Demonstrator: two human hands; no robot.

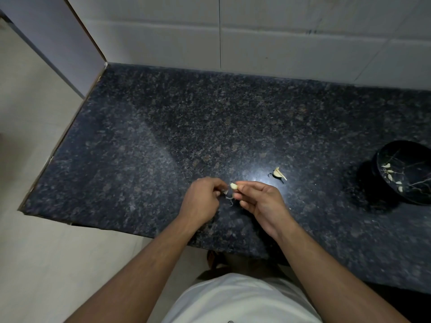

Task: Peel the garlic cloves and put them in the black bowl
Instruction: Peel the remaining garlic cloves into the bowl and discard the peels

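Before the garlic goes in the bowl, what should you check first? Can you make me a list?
1. Clove held firmly: ok, the right hand pinches the garlic clove at its fingertips.
2. Skin all off: cannot tell; the left hand pinches a thin shred of peel, and the clove's far side is hidden.
3. Black bowl in place: ok, upright on the counter, to the right.
4. Room in the bowl: ok, just a few peeled cloves inside.
5. More garlic waiting: ok, a piece of garlic lies beyond the hands.
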